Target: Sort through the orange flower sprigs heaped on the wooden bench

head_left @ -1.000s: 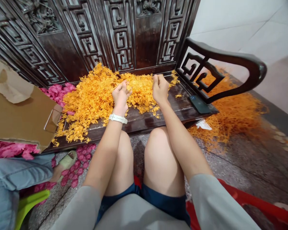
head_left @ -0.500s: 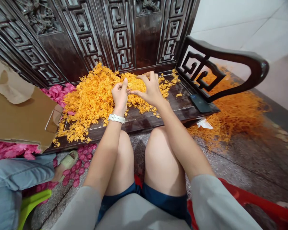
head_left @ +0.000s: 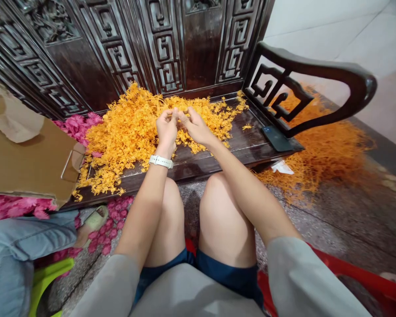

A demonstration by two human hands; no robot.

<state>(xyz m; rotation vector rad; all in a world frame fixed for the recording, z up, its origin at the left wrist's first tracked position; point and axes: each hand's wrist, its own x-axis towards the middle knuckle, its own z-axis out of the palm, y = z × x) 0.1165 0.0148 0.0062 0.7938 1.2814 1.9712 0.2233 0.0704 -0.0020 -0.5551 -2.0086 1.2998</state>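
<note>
A large heap of small yellow-orange flower-like pieces [head_left: 128, 127] lies on the dark wooden bench [head_left: 191, 169]. Above the heap's front right part, my left hand [head_left: 167, 127] is closed, thumb and fingers pinched on something I cannot make out. A white watch band is round its wrist. My right hand [head_left: 196, 126] meets it fingertip to fingertip, thumb and index finger pressed together. Whatever lies between the fingers is too small to tell apart from the yellow pieces behind.
A cardboard box [head_left: 29, 158] and pink pieces [head_left: 77, 127] are at the left. A dark phone [head_left: 277, 138] lies by the carved armrest [head_left: 323, 70]. Orange strands [head_left: 333, 149] cover the floor at right. Another person's jeans-clad leg [head_left: 36, 237] shows at lower left.
My right hand has moved left and its raised, spread fingers have closed in beside my left hand's fingertips. My left hand has barely shifted.
</note>
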